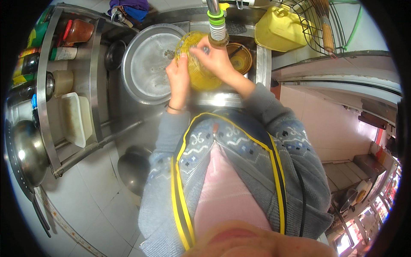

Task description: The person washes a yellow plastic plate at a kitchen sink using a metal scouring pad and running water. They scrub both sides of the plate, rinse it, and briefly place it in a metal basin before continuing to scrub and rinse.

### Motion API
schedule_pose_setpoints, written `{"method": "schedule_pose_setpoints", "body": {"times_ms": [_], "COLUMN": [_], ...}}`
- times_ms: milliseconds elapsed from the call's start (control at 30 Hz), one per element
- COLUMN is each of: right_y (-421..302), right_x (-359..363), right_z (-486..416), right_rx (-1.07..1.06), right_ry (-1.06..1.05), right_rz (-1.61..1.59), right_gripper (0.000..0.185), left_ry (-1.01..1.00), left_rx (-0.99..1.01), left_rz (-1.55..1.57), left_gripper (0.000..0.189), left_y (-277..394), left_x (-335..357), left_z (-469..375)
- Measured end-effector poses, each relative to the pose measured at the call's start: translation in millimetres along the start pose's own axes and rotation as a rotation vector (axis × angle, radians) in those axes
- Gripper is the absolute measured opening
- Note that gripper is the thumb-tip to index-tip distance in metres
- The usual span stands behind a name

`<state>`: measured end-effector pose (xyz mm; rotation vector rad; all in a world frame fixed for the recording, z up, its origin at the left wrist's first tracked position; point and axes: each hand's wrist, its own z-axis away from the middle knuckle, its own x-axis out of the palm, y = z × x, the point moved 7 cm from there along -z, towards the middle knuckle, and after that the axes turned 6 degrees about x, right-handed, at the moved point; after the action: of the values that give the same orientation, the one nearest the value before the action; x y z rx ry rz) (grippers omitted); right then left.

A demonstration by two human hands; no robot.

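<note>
A yellow slatted plastic basket [200, 75] is tilted over the sink, below the faucet. My left hand [179, 72] grips its left rim, thumb on the near side. My right hand [213, 57] reaches inside the basket with bent fingers around a small silvery thing, perhaps a wire scourer [205, 50]; blur hides its exact kind. Just above the right hand ends the faucet [217, 30], with green rings and a white ribbed sleeve. A wide metal basin [144, 64], with dark bits on its bottom, stands left of the basket. A brown round bowl [247, 57] lies in the sink at right.
A yellow plastic jug [279, 30] stands right of the sink, beside a black wire rack [308, 29] and a wooden-handled brush [327, 35]. At left, a metal shelf [45, 96] holds jars and a white plastic tub [77, 119]. A wok [32, 154] hangs at far left.
</note>
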<state>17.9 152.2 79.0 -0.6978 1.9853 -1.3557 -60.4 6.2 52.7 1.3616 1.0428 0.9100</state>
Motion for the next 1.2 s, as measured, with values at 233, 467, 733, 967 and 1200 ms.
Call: {"method": "schedule_pose_setpoints", "body": {"times_ms": [233, 467, 733, 967, 1200], "right_y": [-9.8, 11.1, -18.0, 23.4, 8.6], "right_x": [12.2, 5.2, 10.7, 4.1, 9.8], "right_z": [34.6, -7.6, 26.8, -7.2, 0.5], "right_rx": [-0.115, -0.023, -0.195, 0.280, 0.123], "right_ry": [-0.270, -0.015, -0.076, 0.100, 0.051], "right_rz": [0.080, -0.047, 0.079, -0.282, -0.004], "right_gripper": [0.022, 0.020, 0.020, 0.018, 0.019], "left_ry": [0.072, -0.058, -0.020, -0.050, -0.012], "left_rx": [-0.040, 0.018, 0.024, 0.155, 0.140], "left_rz": [0.137, -0.050, -0.123, -0.096, -0.273], "left_gripper": [0.030, 0.026, 0.027, 0.028, 0.032], "left_y": [-5.7, -2.7, 10.6, 19.4, 15.9], "left_x": [-18.1, 0.6, -8.0, 4.2, -0.6], "left_z": [-10.2, 8.2, 6.8, 25.5, 28.5]}}
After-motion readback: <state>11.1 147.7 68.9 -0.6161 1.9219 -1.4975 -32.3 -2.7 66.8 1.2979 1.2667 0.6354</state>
